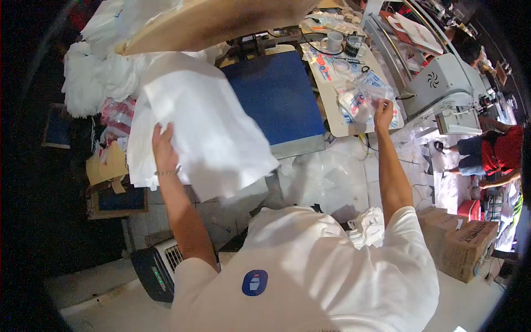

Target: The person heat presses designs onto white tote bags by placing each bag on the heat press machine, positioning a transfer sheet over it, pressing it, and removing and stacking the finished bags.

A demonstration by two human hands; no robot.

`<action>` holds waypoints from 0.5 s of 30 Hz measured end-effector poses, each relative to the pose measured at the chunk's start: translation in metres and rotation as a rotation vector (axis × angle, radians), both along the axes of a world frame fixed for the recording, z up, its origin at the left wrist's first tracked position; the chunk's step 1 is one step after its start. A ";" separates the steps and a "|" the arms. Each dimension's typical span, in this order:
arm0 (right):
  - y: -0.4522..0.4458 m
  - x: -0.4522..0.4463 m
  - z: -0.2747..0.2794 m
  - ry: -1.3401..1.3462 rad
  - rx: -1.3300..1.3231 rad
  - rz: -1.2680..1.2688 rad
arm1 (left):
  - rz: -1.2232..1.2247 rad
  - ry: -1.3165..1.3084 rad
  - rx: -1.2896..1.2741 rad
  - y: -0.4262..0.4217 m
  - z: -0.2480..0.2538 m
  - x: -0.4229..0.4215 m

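Note:
My left hand (164, 149) lies on a white T-shirt-like cloth (204, 122), thumb and finger apart. The cloth is spread over a pile of white fabric, its right part close beside a flat blue pad (274, 94). On the right, my right hand (383, 114) is closed with its fingers pinched on a clear film sheet (371, 98). Under that sheet, printed transfer sheets (354, 102) with blue and red lettering lie in a loose pile on a cream board (337, 124). The far fingers of my left hand are partly hidden.
A grey press machine (442, 83) stands at the right, beyond the board. A white mug (333, 42) and a dark-patterned cup (354, 45) sit at the board's far end. White garments (91, 77) are heaped at left. Cardboard boxes (459, 243) and a person in red (503, 149) are at right.

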State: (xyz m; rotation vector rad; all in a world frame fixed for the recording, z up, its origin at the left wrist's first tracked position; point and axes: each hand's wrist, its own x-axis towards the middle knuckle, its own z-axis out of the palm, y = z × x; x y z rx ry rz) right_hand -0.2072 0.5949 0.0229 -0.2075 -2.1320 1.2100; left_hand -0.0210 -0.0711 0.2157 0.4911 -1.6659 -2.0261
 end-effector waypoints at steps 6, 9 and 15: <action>0.023 0.001 -0.018 0.117 0.216 -0.031 | -0.382 0.120 -0.053 0.138 0.080 -0.039; -0.011 0.040 0.042 -0.066 -0.579 0.167 | -0.621 0.290 0.009 0.172 0.072 -0.092; -0.030 0.072 0.082 0.074 -0.762 0.212 | -0.498 0.249 -0.088 0.133 0.045 -0.096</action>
